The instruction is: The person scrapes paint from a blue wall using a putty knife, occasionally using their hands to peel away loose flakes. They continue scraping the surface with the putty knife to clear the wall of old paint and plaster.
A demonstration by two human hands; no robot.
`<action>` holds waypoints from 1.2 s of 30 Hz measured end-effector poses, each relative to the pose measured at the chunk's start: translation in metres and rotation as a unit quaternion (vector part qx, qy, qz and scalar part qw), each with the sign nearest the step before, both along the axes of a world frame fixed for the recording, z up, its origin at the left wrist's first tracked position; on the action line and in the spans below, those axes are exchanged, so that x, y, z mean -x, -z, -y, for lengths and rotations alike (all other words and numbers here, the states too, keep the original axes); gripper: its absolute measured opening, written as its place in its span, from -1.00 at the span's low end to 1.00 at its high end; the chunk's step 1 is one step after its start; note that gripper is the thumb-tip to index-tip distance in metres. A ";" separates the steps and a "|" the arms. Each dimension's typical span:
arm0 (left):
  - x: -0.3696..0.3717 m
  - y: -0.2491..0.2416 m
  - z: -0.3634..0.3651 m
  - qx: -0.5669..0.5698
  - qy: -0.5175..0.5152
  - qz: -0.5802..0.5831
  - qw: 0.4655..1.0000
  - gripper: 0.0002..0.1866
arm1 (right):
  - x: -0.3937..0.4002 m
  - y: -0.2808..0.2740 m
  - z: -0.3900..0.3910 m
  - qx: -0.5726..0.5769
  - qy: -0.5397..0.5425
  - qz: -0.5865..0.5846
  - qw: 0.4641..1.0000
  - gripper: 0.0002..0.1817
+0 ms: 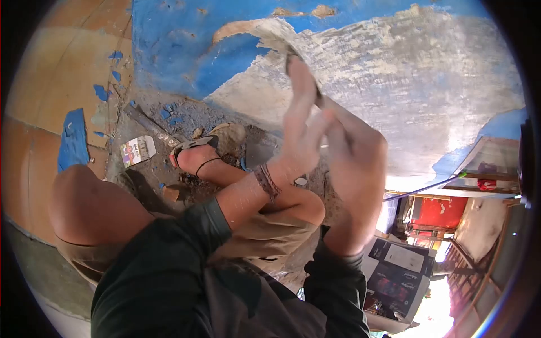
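Observation:
A thin dark-edged scraping blade (318, 96) lies against the wall (394, 73), where blue paint borders a bare whitish patch. My left hand (301, 121), with bracelets at the wrist, has its fingers stretched together along the blade, pressing it near its upper end. My right hand (358, 138) is closed round the blade's lower part, just right of my left hand. Both hands are blurred by motion, and the grip of the right fingers is partly hidden.
Paint flakes and grey debris (169, 115) lie at the wall's foot. A small printed packet (137, 151) rests near my sandalled foot (197, 158). A large blue flake (73, 141) is on the tiles at left. A dark printed carton (394, 276) stands at lower right.

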State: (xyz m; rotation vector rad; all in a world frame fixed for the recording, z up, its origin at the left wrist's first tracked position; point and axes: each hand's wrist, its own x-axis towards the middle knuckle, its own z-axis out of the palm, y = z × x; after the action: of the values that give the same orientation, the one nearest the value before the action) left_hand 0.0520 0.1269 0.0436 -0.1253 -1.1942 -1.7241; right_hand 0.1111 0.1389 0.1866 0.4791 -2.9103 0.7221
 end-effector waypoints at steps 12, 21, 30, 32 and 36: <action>-0.019 0.008 0.036 -0.270 0.447 -0.096 0.847 -0.35 | 0.005 0.021 0.009 -0.160 -0.046 -0.058 0.984 -0.67; -0.009 0.003 0.008 -0.034 0.091 -0.026 0.995 -0.29 | -0.009 0.009 -0.003 -0.050 -0.013 -0.037 0.998 -0.80; -0.014 0.000 0.020 -0.096 0.175 -0.005 0.980 -0.30 | -0.002 0.013 -0.002 -0.018 -0.024 -0.057 0.998 -0.71; -0.018 -0.015 0.022 -0.043 0.135 0.016 0.990 -0.30 | 0.000 0.004 0.009 -0.031 -0.003 -0.017 0.999 -0.71; -0.010 0.000 0.005 0.074 0.008 0.054 0.996 -0.27 | 0.010 0.022 0.004 -0.123 -0.035 -0.029 0.991 -0.71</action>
State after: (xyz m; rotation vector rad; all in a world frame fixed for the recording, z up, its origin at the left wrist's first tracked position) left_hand 0.0621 0.1223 0.0437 -0.1329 -1.4051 -1.6733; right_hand 0.1012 0.1346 0.1648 0.6183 -2.9529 0.3508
